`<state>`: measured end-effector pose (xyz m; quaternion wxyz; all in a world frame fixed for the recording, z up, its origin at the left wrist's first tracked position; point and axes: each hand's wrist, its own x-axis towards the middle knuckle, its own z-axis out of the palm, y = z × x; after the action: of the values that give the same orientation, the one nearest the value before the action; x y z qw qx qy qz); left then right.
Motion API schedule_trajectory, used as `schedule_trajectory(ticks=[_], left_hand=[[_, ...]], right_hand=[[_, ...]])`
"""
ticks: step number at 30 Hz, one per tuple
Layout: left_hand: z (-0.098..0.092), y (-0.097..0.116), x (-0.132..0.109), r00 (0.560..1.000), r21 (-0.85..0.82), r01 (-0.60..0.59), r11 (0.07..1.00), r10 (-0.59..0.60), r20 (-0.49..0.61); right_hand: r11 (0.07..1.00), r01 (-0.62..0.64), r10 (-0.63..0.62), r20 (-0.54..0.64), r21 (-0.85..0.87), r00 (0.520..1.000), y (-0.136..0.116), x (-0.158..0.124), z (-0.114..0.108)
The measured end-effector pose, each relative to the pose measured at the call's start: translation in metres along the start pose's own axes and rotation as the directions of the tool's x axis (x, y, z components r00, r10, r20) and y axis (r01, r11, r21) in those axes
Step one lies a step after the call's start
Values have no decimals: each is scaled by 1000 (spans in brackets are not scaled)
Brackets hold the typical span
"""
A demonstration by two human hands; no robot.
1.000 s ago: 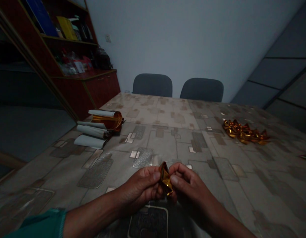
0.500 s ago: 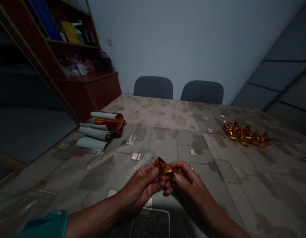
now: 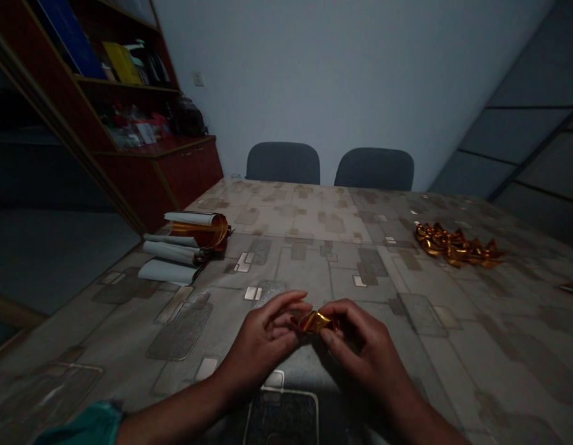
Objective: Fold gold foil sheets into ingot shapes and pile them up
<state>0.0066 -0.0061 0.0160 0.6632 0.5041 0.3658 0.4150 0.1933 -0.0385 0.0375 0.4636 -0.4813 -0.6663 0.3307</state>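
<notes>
Between my hands is a small piece of folded gold foil paper (image 3: 318, 322), shiny and boat-like with pointed ends. My right hand (image 3: 364, 339) pinches its right end between thumb and fingers. At its left end, my left hand (image 3: 266, 337) curls round with the thumb below and the index finger raised over it; part of that end is hidden by the fingers. To the right on the table lies a cluster of similar folded gold pieces (image 3: 455, 245). Curled gold-and-white foil sheets (image 3: 184, 250) lie at the left in a loose stack.
A patterned cloth covers the table (image 3: 314, 253). Two grey chairs (image 3: 283, 162) stand behind its far edge. A dark red cabinet (image 3: 188, 170) with shelves is at the left. Something flat and dark (image 3: 572, 288) lies at the right edge.
The folded gold foil paper has turned from a tilted position to a more level one and sits slightly lower. My left fingers have lifted and loosened around its end.
</notes>
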Motion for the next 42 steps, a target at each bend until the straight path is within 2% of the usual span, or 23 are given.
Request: schedule_trajectory(ticks=[2,4,6,10,12,16,18,19,21,23,26,29,31,33,38,42], left_hand=[[1,0,-2,996,107,20,994,-29,80],[1,-2,-3,984,140,48,989,-71,163],[2,-5,-3,964,108,80,991,-105,243],[2,-10,-2,935,11,79,997,-78,345],[2,-11,-2,930,2,107,994,-101,354],[6,-7,-6,942,14,147,989,-144,304],[9,-1,-7,957,56,106,993,-117,265],[11,2,-8,966,89,49,995,-70,248],[13,6,-7,965,117,-28,993,-4,263],[14,8,-6,958,94,-47,994,18,286],[13,5,-5,955,0,-11,1000,11,295],[11,1,-5,948,-119,104,987,-63,312],[9,-1,-6,943,-124,191,974,-147,298],[7,-1,-5,941,-119,211,970,-169,293],[6,3,-1,910,-228,118,966,-13,415],[6,7,0,901,-205,82,975,15,434]], right_hand=[[987,137,-136,20,-85,991,1,0,-1],[969,222,-219,45,-105,975,2,0,-1],[961,258,-253,65,-96,965,2,0,-1],[962,252,-244,82,-103,966,2,1,1],[963,244,-237,74,-111,969,1,1,2],[971,207,-204,37,-116,978,-1,0,5],[971,200,-198,31,-128,980,-3,-1,7],[970,203,-200,35,-133,979,-3,-2,7],[967,213,-208,48,-137,977,-4,-4,8],[967,217,-211,55,-136,976,-3,-5,9],[972,191,-188,39,-138,981,-3,-5,9],[987,97,-96,11,-130,995,-5,-4,7],[993,34,-35,-4,-115,999,-7,-4,5],[993,14,-17,-20,-117,1000,-8,-3,3],[988,50,-53,-16,-148,998,-5,-4,3],[986,33,-36,-17,-166,999,-3,-3,6]])
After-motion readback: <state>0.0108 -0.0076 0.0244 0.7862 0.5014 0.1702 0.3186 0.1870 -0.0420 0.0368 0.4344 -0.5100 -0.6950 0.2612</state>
